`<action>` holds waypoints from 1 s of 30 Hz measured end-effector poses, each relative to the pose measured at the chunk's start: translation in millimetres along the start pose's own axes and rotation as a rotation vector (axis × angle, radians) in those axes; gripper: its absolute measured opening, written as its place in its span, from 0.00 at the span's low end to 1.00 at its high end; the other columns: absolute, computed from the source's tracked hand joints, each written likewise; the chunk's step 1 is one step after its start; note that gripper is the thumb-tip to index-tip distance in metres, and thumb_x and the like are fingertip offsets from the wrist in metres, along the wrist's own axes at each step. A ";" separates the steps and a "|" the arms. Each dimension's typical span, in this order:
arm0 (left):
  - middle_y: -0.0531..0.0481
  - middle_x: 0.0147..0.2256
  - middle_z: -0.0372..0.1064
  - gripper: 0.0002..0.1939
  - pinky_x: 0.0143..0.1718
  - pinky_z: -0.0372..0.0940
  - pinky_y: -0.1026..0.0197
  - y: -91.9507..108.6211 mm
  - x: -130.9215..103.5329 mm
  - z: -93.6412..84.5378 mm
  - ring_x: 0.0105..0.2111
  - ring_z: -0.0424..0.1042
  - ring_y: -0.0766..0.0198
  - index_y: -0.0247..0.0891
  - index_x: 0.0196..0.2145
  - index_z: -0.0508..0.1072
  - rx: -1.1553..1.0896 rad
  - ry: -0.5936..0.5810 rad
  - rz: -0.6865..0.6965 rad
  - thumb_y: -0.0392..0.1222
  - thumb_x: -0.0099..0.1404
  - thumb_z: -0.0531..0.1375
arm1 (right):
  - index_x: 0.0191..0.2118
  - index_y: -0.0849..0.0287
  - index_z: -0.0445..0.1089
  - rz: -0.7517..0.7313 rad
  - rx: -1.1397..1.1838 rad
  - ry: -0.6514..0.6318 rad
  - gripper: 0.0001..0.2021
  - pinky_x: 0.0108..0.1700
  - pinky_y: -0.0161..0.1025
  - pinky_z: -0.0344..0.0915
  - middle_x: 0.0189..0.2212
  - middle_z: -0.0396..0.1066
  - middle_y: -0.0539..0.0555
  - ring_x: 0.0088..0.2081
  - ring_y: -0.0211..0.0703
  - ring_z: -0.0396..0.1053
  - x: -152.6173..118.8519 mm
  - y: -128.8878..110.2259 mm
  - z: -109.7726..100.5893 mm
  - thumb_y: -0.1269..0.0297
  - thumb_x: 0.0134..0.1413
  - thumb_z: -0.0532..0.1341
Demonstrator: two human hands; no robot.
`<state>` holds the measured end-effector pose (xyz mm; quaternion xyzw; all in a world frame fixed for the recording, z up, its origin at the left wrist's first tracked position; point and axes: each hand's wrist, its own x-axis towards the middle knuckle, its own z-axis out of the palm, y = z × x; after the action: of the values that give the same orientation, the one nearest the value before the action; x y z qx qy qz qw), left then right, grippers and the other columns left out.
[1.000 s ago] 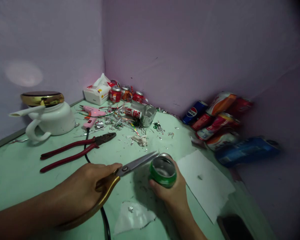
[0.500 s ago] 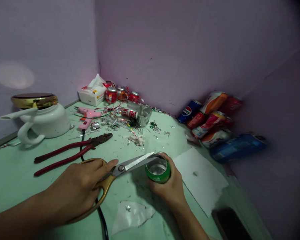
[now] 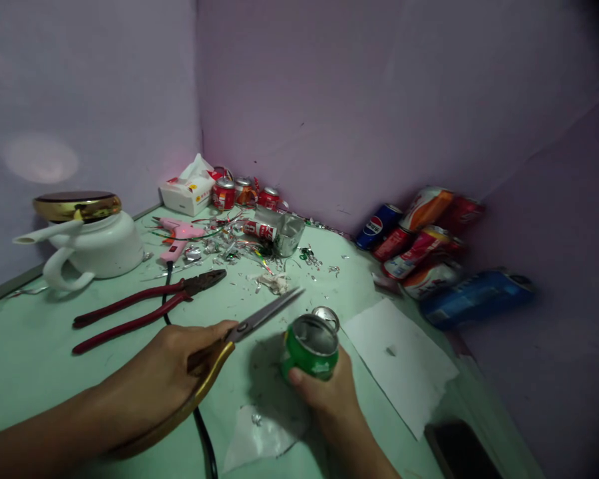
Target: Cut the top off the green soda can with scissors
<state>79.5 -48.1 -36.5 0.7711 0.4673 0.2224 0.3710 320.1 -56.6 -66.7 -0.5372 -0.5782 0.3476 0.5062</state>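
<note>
Where the green can is: over the counter, open end up, in the right hand, fingers curled round it; pale lettering too blurred to read.
Scissors: the left hand has its fingers closed on the gold handles, blades just left of the can.
Blue can: Pepsi globe, small characters unclear.
Red-and-white can piece: white lettering, unreadable.
Tissue box: print too small.

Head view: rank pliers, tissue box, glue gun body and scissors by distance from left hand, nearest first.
From the left hand:
1. Scissors: in its grip.
2. Pliers: lying just beyond the hand.
3. Glue gun body: behind the pliers.
4. Tissue box: farthest, back corner.
</note>
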 end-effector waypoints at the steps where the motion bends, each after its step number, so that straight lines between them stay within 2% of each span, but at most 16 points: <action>1: 0.54 0.36 0.80 0.18 0.40 0.73 0.64 4.4 0.5 -1.9 0.41 0.79 0.57 0.44 0.53 0.77 -0.086 -0.024 -0.041 0.42 0.68 0.58 | 0.48 0.57 0.70 -0.016 0.028 -0.029 0.31 0.42 0.42 0.76 0.38 0.81 0.55 0.38 0.52 0.79 -0.5 -1.5 2.9 0.60 0.29 0.69; 3: 0.53 0.39 0.80 0.19 0.44 0.73 0.62 8.3 0.5 -5.7 0.44 0.79 0.55 0.44 0.55 0.76 -0.189 -0.062 -0.107 0.43 0.67 0.59 | 0.47 0.55 0.70 -0.039 -0.005 -0.047 0.31 0.40 0.40 0.76 0.36 0.81 0.53 0.37 0.51 0.79 1.3 -3.4 3.9 0.64 0.26 0.69; 5: 0.52 0.42 0.80 0.21 0.45 0.74 0.60 4.6 -0.6 -8.3 0.45 0.79 0.53 0.45 0.57 0.74 -0.123 -0.005 -0.093 0.46 0.67 0.59 | 0.46 0.54 0.70 -0.034 -0.070 0.007 0.30 0.42 0.41 0.76 0.37 0.81 0.53 0.38 0.51 0.79 6.5 -2.4 -2.1 0.64 0.27 0.68; 7: 0.49 0.43 0.80 0.23 0.44 0.75 0.57 -4.4 -2.2 -9.0 0.44 0.79 0.53 0.45 0.59 0.73 0.063 0.103 -0.002 0.47 0.68 0.58 | 0.46 0.55 0.70 -0.015 -0.148 0.093 0.29 0.47 0.44 0.74 0.41 0.80 0.55 0.42 0.53 0.78 12.3 0.0 -11.2 0.63 0.28 0.68; 9: 0.46 0.43 0.80 0.23 0.41 0.76 0.56 -14.2 -3.7 -7.4 0.41 0.80 0.53 0.45 0.60 0.72 0.266 0.178 0.123 0.44 0.69 0.56 | 0.46 0.55 0.71 -0.002 -0.188 0.102 0.28 0.47 0.44 0.74 0.41 0.79 0.55 0.42 0.53 0.78 16.0 1.5 -18.2 0.63 0.30 0.67; 12: 0.43 0.43 0.79 0.24 0.35 0.76 0.55 -22.7 -5.1 -2.6 0.36 0.80 0.55 0.43 0.61 0.70 0.460 0.185 0.268 0.37 0.70 0.51 | 0.45 0.55 0.70 0.016 -0.178 0.025 0.27 0.41 0.40 0.75 0.37 0.79 0.52 0.36 0.50 0.78 16.8 0.2 -21.1 0.64 0.30 0.65; 15: 0.42 0.42 0.78 0.24 0.29 0.74 0.57 -23.2 -5.5 1.0 0.33 0.79 0.56 0.41 0.62 0.68 0.530 0.182 0.324 0.35 0.70 0.49 | 0.45 0.55 0.69 0.017 -0.161 0.001 0.27 0.39 0.38 0.75 0.35 0.80 0.51 0.34 0.48 0.78 15.2 -1.3 -20.2 0.66 0.31 0.64; 18: 0.43 0.42 0.78 0.24 0.31 0.74 0.58 -20.2 -5.4 2.6 0.33 0.79 0.57 0.42 0.62 0.68 0.524 0.167 0.292 0.36 0.70 0.50 | 0.47 0.56 0.69 0.024 -0.175 -0.031 0.29 0.39 0.38 0.76 0.37 0.80 0.52 0.35 0.48 0.79 13.9 -1.5 -19.7 0.67 0.30 0.65; 23: 0.51 0.36 0.79 0.22 0.36 0.75 0.63 -13.3 -4.8 3.5 0.35 0.80 0.59 0.48 0.60 0.72 0.287 0.111 0.132 0.43 0.70 0.54 | 0.47 0.57 0.69 0.040 -0.122 -0.047 0.32 0.42 0.39 0.76 0.37 0.81 0.54 0.38 0.52 0.79 8.6 -5.9 -11.7 0.66 0.25 0.67; 26: 0.53 0.35 0.79 0.22 0.36 0.75 0.64 -12.1 -4.0 1.5 0.36 0.81 0.58 0.49 0.60 0.72 0.232 0.108 0.101 0.43 0.69 0.55 | 0.46 0.57 0.70 0.031 -0.087 -0.072 0.30 0.40 0.38 0.76 0.36 0.81 0.53 0.36 0.50 0.79 7.4 -7.4 -7.8 0.65 0.26 0.66; 30: 0.49 0.39 0.80 0.21 0.31 0.74 0.62 -16.2 -4.1 -2.2 0.36 0.81 0.57 0.47 0.59 0.72 0.360 0.199 0.173 0.43 0.70 0.55 | 0.46 0.57 0.70 0.020 -0.163 0.074 0.29 0.45 0.41 0.75 0.39 0.80 0.55 0.40 0.52 0.78 13.0 -3.9 -14.2 0.62 0.28 0.66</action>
<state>67.1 -46.2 -47.8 0.8362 0.4661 0.2414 0.1588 333.8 -46.7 -56.7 -0.5947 -0.5803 0.2843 0.4782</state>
